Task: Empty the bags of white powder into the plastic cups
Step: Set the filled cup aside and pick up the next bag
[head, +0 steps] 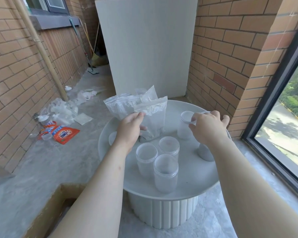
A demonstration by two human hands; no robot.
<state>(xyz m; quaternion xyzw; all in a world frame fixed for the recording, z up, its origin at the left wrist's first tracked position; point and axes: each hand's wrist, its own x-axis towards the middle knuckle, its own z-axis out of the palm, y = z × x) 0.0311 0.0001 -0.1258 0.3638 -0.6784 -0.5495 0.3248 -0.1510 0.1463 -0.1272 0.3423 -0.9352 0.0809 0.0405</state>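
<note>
On the round white table [196, 189], a cluster of three clear plastic cups [165, 173] stands upright at the front. My left hand [130, 128] grips a clear zip bag [153, 117] with white powder in its bottom, held upright above the table's middle. More zip bags [120, 105] stand bunched behind it. My right hand [209, 128] pinches the rim of another clear cup [185, 127] at the table's right. A grey powder-filled shape [205, 153] lies under my right wrist, partly hidden.
A tall white board [148, 45] stands behind the table between brick walls. A window [286, 121] runs along the right. An orange detergent pack [64, 134] and plastic litter lie on the floor at left. A cardboard box [58, 208] sits at lower left.
</note>
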